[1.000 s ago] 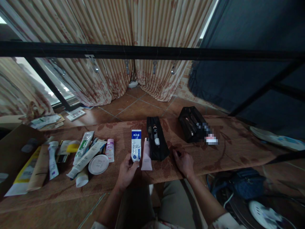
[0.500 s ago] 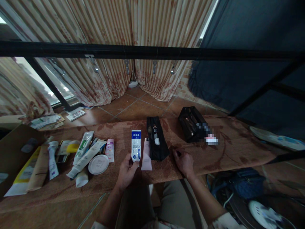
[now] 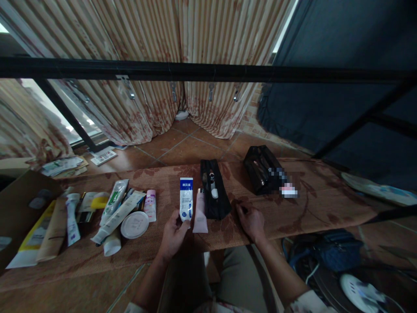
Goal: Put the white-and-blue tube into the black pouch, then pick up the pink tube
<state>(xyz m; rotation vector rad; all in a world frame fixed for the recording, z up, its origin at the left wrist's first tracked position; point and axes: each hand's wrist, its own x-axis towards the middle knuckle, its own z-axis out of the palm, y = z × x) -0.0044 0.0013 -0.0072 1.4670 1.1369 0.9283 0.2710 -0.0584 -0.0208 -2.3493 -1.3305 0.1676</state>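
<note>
My left hand (image 3: 175, 232) is closed on the lower end of a white cosmetic tube (image 3: 186, 198) with a blue top band, its printed face towards me. Just right of it a pale pink tube (image 3: 200, 213) lies on the cloth against a black mesh pouch (image 3: 221, 204). The pouch is unzipped, and a few small items, one of them white, show inside. My right hand (image 3: 251, 221) rests on the cloth to the right of this pouch, its fingers curled in with nothing seen in them.
On the left lie several tubes, among them a green-and-white tube (image 3: 114, 200), beside a round white lid (image 3: 134, 224), a pink bottle (image 3: 150, 204) and a cardboard box (image 3: 29, 187). A second black pouch (image 3: 256, 174) stands at back right. A dark metal bar (image 3: 208, 71) crosses beyond the table.
</note>
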